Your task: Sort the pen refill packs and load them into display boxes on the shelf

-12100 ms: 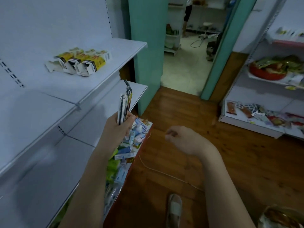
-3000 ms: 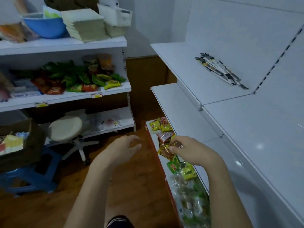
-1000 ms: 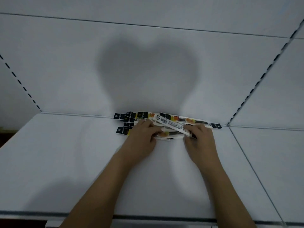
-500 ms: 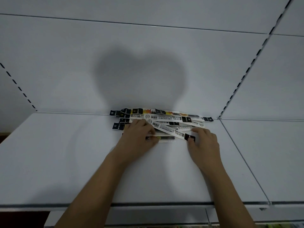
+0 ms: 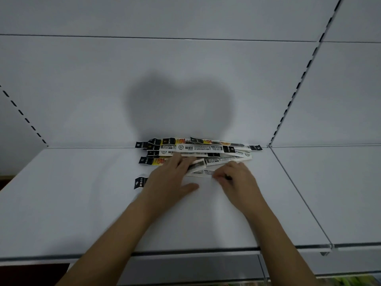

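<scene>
On the white metal shelf (image 5: 82,203), the left hand (image 5: 167,180) presses flat on the long white-and-black refill packs (image 5: 198,150) while the right hand (image 5: 237,178) pinches one; tugging could scatter the loose pile.

Single head-worn view; looks forward and down, close over a white shelf (image 5: 82,203) toward its back panel (image 5: 185,89).

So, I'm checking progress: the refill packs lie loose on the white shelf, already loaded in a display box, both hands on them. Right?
Not quite. The head view shows no display box: the refill packs lie loose on the shelf, left hand and right hand on them.
</scene>
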`<action>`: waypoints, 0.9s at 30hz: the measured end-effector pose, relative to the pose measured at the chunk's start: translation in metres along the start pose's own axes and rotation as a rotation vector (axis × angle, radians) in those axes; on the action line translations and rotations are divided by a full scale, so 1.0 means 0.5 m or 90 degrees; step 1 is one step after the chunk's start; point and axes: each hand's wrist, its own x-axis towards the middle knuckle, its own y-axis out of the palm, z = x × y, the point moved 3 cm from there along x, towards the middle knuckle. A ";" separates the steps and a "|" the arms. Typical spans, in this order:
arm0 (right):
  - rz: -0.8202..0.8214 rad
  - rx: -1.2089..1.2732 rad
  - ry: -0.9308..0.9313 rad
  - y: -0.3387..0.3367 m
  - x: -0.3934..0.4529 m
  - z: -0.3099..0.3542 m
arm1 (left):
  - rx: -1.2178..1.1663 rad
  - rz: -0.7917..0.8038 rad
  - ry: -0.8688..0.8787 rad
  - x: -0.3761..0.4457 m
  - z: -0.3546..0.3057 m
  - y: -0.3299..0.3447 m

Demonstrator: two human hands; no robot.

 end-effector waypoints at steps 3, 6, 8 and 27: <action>0.073 0.065 -0.067 0.012 -0.003 0.039 | -0.008 -0.047 0.030 -0.002 -0.001 0.010; 0.125 0.174 -0.008 0.010 -0.007 0.053 | -0.019 -0.061 0.019 -0.007 0.012 0.011; 0.087 0.257 0.073 0.004 -0.008 0.046 | 0.028 -0.082 0.043 -0.010 0.018 0.008; 0.005 0.049 -0.073 0.072 0.061 0.086 | 0.085 -0.164 0.026 -0.011 0.062 -0.013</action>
